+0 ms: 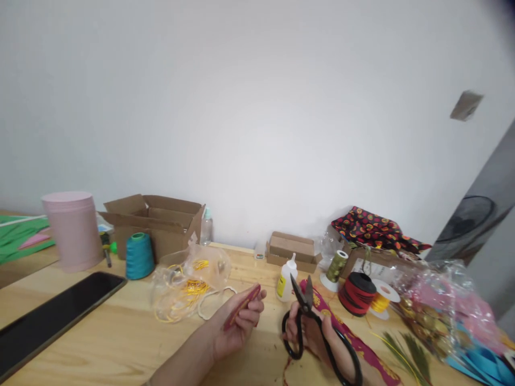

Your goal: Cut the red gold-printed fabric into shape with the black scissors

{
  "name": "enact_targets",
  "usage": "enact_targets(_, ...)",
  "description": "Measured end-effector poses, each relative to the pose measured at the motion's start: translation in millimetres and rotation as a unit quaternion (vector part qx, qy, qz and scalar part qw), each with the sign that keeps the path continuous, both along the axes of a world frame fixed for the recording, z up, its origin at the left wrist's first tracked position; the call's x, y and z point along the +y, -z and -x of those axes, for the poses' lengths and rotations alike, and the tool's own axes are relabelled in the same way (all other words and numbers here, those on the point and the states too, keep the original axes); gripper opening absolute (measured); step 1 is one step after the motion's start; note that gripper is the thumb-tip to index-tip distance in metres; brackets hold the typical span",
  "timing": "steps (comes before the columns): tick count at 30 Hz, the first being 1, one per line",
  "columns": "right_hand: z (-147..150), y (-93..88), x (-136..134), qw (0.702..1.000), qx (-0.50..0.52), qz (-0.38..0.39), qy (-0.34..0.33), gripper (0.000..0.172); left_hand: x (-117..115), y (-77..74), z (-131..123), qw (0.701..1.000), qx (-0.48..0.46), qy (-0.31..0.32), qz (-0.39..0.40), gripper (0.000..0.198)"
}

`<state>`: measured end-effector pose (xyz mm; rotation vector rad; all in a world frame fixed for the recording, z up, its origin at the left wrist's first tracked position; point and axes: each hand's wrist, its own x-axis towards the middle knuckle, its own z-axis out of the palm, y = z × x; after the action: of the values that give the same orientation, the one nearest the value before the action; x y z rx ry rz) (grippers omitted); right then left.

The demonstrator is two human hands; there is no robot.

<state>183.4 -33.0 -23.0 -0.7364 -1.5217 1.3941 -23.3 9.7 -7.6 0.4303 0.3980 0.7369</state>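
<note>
The left hand [237,321] is pinched together on a flat red strip [242,305], held edge-up between thumb and fingertips above the tabletop [120,332]. Just to its right, the right hand [317,335] is closed around the black handles of a pair of scissors [308,316], whose blades stand slightly parted and point up and away from the person. Under the right hand lies a red ribbon with gold print [362,346]. Just beyond the scissors stands a small glue bottle [286,279], and to the right of the right hand are a red-and-black spool [356,294] and a yellow spool [380,303]. Beyond the left hand sits a clear bag of yellow cord [189,287], with a teal thread cone [139,256] farther left.
</note>
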Motion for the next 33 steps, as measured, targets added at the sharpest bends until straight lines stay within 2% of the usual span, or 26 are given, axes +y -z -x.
enact_targets(2, 1, -7.6, 0, 1.0, -0.018, -0.002, -0.001, 0.06, -4, -2.1, 4, 0.998, -0.045, 0.012, 0.029, 0.01)
enact_targets(4, -2, -16.9, 1, 0.999, -0.034, -0.018, 0.001, 0.058, -7, -4.1, 8, 0.995, -0.079, 0.024, 0.053, 0.02)
enact_targets(7, -3, -36.0, 4, 0.996, -0.074, -0.044, 0.016, 0.046, -8, -5.9, 11, 0.989, -0.109, 0.053, 0.082, 0.03)
enact_targets(10, 11, -53.2, 9, 0.988, -0.114, -0.073, 0.072, 0.031, -11, -5.9, 11, 0.984, -0.122, 0.079, 0.101, 0.029)
enact_targets(11, 19, -56.1, 12, 0.985, -0.118, -0.082, 0.098, 0.031, -12, -5.7, 10, 0.983, -0.122, 0.088, 0.103, 0.026)
enact_targets(14, 48, -54.6, 20, 0.977, -0.123, -0.091, 0.15, 0.037, -16, -4.5, 9, 0.983, -0.1, 0.118, 0.098, 0.015)
enact_targets(17, 70, -45.3, 25, 0.975, -0.107, -0.092, 0.173, 0.031, -14, -1.3, 9, 0.987, -0.058, 0.131, 0.075, 0.012)
enact_targets(22, 79, -34.7, 23, 0.959, -0.017, -0.088, 0.268, 0.031, -2, 6.3, 5, 0.989, 0.062, 0.137, 0.01, 0.008)
enact_targets(24, 76, -32.2, 23, 0.942, 0.026, -0.091, 0.323, 0.033, 0, 4.6, 1, 0.988, 0.104, 0.114, -0.032, 0.007)
enact_targets(28, 72, -25.8, 25, 0.908, 0.081, -0.097, 0.4, 0.034, -4, -10.0, -5, 0.986, 0.092, -0.012, -0.142, 0.031)
enact_targets(31, 75, -21.6, 24, 0.902, 0.087, -0.099, 0.41, 0.037, -4, -17.6, -10, 0.971, 0.08, -0.11, -0.194, 0.028)
enact_targets(33, 77, -20.7, 22, 0.912, 0.074, -0.1, 0.391, 0.038, 0, -17.4, -11, 0.958, 0.089, -0.178, -0.208, 0.025)
